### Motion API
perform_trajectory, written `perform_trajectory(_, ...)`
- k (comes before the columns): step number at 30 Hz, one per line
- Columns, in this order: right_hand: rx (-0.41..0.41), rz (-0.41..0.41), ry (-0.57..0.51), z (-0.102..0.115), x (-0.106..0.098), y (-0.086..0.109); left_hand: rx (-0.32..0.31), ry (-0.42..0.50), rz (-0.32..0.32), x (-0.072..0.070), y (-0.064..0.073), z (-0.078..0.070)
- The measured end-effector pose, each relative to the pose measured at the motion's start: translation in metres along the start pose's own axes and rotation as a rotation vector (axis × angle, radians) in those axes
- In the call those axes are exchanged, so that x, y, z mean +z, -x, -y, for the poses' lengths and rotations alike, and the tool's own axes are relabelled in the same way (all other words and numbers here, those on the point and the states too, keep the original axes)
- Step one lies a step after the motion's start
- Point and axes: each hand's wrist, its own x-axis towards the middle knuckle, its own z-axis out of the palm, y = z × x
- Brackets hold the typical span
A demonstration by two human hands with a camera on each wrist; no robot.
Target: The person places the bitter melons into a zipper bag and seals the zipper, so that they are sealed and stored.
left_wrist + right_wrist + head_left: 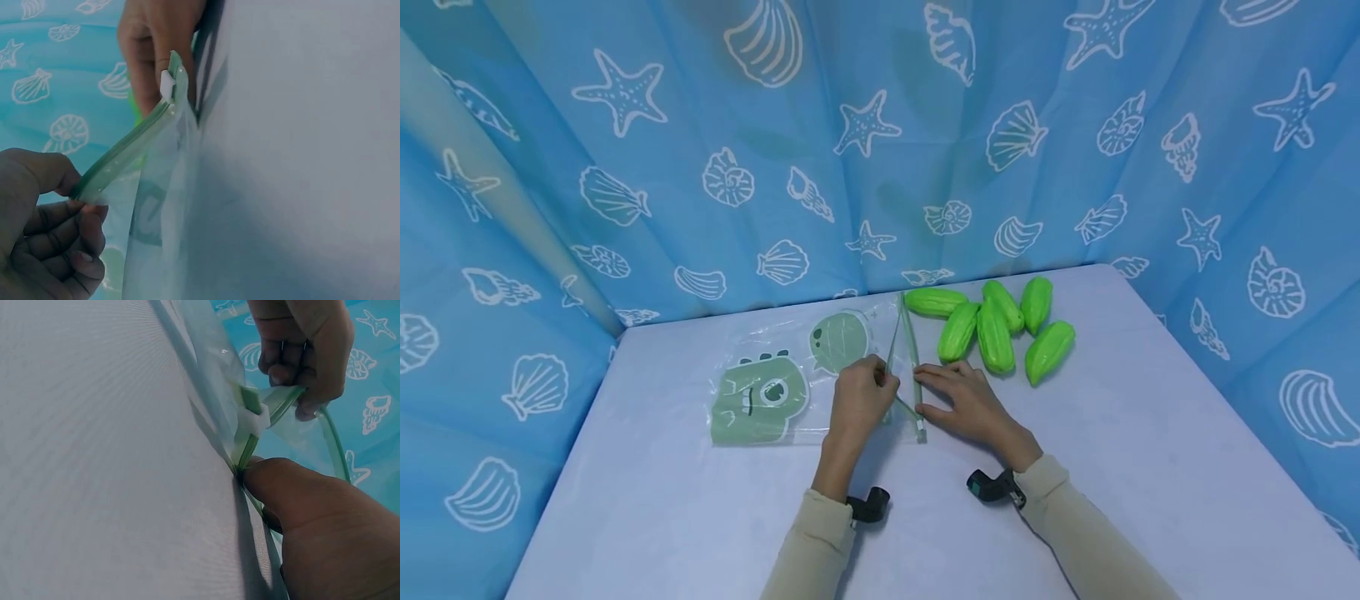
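Just left of the green gourds [995,336], the clear bag [817,379] seems at its opening step, left hand [861,396] pinching one rim, right hand [970,408] pressing the other (fingers extended), and spreading the mouth wider seems called for next.

Bag [756,404] on tbl [662,508], L of veg [995,337]; curtain [917,142] bhd both.

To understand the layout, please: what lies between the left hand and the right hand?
The open, green-edged mouth of the slider zipper bag lies there, in the head view.
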Motion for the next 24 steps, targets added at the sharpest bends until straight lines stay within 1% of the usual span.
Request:
perform_trajectory(5,0.009,0.013,0.013,0.002,-0.001,0.001,-0.002,-0.003,0.019,-0.008,0.002,-0.002)
perform_trajectory(10,0.019,0.022,0.019,0.004,-0.003,0.0,0.02,-0.013,-0.004,-0.021,0.004,-0.005)
perform_trajectory(13,0.025,0.032,0.017,0.005,-0.004,0.0,0.016,-0.032,-0.004,-0.027,0.004,-0.006)
perform_trajectory(17,0.036,0.044,0.023,0.004,-0.003,0.0,0.015,-0.048,-0.003,-0.03,0.003,-0.005)
perform_trajectory(21,0.04,0.052,0.022,0.004,-0.001,0.0,0.021,-0.02,-0.008,-0.031,0.002,-0.004)
perform_trajectory(24,0.035,0.061,0.025,0.003,0.0,0.0,0.028,-0.008,-0.012,-0.034,0.002,-0.006)
